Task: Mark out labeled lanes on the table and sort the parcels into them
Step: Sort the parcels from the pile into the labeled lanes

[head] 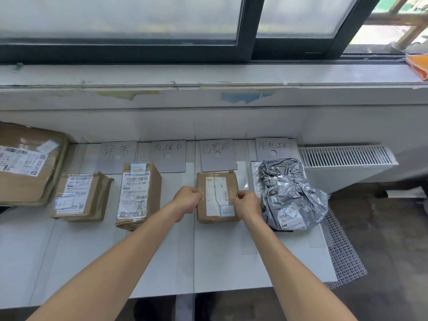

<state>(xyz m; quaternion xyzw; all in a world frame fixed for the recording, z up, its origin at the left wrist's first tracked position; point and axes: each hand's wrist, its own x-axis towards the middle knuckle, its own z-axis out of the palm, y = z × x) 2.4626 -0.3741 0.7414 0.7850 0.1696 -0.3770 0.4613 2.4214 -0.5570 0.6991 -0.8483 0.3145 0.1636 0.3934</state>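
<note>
The box [216,195] lay on the tabletop at 6 o'clock from its lane card [217,156], long axis 12-to-6. Left hand [186,197] gripped its 9 o'clock edge and right hand [247,203] its 3 o'clock edge, fingers curled.

Cardboard boxes [136,193]: four. Grey plastic bag parcel [287,193]: one. Handwritten label cards [168,156]: four.

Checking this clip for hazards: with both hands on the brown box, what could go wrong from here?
The right hand is close beside the grey bag, which seems to overhang the table edge; a nudge might slide it off. The held box, gripped by the left hand too, could be pushed onto its lane card.
</note>
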